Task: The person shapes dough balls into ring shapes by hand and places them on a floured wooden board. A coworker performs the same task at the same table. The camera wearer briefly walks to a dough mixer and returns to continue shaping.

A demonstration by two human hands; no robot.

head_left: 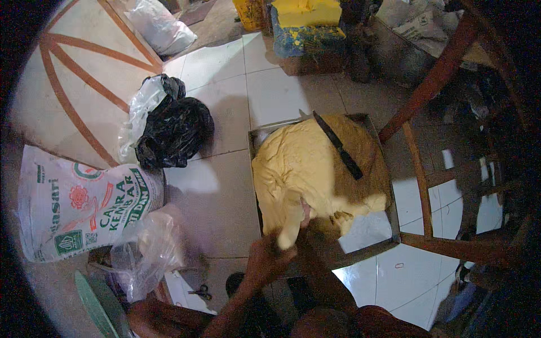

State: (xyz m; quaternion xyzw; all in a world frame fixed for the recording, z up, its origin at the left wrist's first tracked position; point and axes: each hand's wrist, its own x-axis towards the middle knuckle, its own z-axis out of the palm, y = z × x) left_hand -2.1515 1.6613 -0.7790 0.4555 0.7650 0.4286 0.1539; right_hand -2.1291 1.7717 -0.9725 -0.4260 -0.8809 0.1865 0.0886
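Note:
A big mound of pale yellow dough [293, 163] fills most of a shallow square tray [261, 135] on the floor in front of me. My left hand [272, 254] is closed round the lower end of a strip of dough pulled out at the near edge. Close beside it, my right hand [305, 217] reaches into the dough's near side; its fingers are mostly hidden by dough and shadow. A long dark knife [340, 147] lies slantwise on top of the mound, with neither hand touching it.
To the left stand a printed white sack [84, 203], a clear plastic bag [141, 256] and a black plastic bag [177, 132]. Scissors [201, 292] lie near my left forearm. A yellow and blue container [307, 34] stands beyond the tray. Wooden frame legs [418, 180] rise close on the right.

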